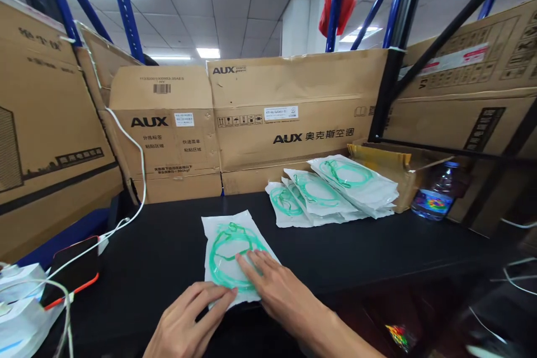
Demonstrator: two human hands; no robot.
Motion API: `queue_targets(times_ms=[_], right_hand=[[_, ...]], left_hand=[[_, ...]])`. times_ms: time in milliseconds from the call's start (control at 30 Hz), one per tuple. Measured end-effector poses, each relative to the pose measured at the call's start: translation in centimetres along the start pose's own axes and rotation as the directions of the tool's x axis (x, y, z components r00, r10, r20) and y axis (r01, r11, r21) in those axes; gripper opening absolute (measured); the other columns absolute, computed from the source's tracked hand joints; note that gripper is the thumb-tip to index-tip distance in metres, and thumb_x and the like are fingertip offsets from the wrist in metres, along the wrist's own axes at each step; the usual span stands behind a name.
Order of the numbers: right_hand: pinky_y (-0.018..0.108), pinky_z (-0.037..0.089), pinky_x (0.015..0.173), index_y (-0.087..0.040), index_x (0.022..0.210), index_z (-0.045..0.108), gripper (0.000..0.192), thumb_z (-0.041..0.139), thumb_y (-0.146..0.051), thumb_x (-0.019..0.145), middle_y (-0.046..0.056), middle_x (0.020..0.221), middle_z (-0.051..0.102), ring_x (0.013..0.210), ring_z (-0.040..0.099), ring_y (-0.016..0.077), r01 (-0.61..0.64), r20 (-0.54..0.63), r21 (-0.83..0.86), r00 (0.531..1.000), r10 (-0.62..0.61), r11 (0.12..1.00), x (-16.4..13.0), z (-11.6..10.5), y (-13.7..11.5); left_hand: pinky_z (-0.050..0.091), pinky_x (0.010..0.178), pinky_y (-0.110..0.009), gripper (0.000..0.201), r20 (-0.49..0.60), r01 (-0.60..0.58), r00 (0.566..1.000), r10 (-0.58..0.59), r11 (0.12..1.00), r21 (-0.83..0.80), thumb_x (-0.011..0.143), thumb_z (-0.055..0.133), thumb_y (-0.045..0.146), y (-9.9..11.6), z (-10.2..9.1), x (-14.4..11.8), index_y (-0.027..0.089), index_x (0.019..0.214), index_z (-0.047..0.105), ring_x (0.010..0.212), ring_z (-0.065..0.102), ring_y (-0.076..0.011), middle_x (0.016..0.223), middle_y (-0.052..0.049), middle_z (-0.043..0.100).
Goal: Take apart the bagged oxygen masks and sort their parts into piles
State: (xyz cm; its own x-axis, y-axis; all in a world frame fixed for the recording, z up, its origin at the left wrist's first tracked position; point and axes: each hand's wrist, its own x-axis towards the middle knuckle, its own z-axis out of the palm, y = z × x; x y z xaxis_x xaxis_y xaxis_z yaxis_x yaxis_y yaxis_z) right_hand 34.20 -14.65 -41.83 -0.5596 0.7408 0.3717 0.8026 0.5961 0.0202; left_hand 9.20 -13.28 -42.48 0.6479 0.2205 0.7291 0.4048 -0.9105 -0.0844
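Observation:
A clear-fronted, white-backed pouch [241, 219] lies flat on the black tabletop in front of me, with coiled green tubing [215, 260] inside. My right hand [279, 285] rests on the pouch's lower right part, fingers stretched out and pressing on the film. At the near left corner, my left hand [195, 313] has its thumb and fingers brought together on the pouch's lower edge. Behind it to the right, several similar pouches [335, 187] of green tubing are piled in overlapping layers.
Cardboard walls marked AUX [293, 89] close off the back. On the right stand a bottle with a blue cap [436, 193] and an open carton [405, 179]. At left are a phone [73, 268], a white cable [140, 162] and white power sockets [20, 313].

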Motion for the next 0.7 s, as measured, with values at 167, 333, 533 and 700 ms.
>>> queue_targets(times_ms=[167, 333, 533, 700], right_hand=[[0.039, 0.061, 0.091, -0.025, 0.155, 0.041, 0.077, 0.053, 0.005, 0.085, 0.018, 0.142, 0.063, 0.124, 0.066, 0.0316, -0.105, -0.055, -0.035, 0.993, 0.103, 0.994, 1.8, -2.4, 2.5], [0.042, 0.048, 0.112, -0.019, 0.153, 0.044, 0.076, 0.042, 0.01, 0.083, 0.017, 0.154, 0.051, 0.141, 0.052, 0.0266, -0.224, -0.198, -0.04, 0.957, 0.212, 0.974, 1.7, -6.0, 9.5], [0.05, 0.056, 0.097, -0.017, 0.139, 0.056, 0.043, 0.063, -0.015, 0.097, 0.014, 0.137, 0.062, 0.118, 0.065, 0.0284, -0.511, -0.239, -0.145, 0.849, 0.471, 0.847, 0.4, -7.6, 19.3], [0.045, 0.058, 0.09, -0.016, 0.128, 0.062, 0.033, 0.065, -0.034, 0.099, 0.01, 0.126, 0.065, 0.106, 0.068, 0.0243, -0.6, -0.12, -0.265, 0.797, 0.592, 0.754, -0.6, -7.3, 22.7]], left_hand=[[0.057, 0.093, -0.03, 0.038, -0.29, 0.014, 0.957, 0.006, 0.998, 0.068, 0.094, 0.065, 0.001, 2.0, 0.2, 4.6, 0.015, 0.129, 0.069, 0.105, 0.066, -0.0191, 0.112, -0.008, 0.073], [0.058, 0.089, -0.033, 0.051, -0.503, 0.221, 0.849, -0.16, 0.973, 0.064, 0.091, 0.068, 0.002, 1.7, 0.3, 5.1, 0.027, 0.135, 0.066, 0.099, 0.068, -0.0189, 0.111, -0.004, 0.069], [0.058, 0.087, -0.033, 0.037, -0.197, 0.444, 0.865, -0.461, 0.887, -0.125, 0.103, 0.056, 0.023, -0.3, 2.9, 2.6, 0.032, 0.139, 0.061, 0.104, 0.067, -0.021, 0.115, -0.006, 0.064], [0.057, 0.088, -0.031, 0.033, -0.068, 0.528, 0.832, -0.55, 0.824, -0.207, 0.104, 0.052, 0.027, -0.6, 4.4, 2.1, 0.029, 0.136, 0.063, 0.104, 0.069, -0.02, 0.113, -0.006, 0.066]])
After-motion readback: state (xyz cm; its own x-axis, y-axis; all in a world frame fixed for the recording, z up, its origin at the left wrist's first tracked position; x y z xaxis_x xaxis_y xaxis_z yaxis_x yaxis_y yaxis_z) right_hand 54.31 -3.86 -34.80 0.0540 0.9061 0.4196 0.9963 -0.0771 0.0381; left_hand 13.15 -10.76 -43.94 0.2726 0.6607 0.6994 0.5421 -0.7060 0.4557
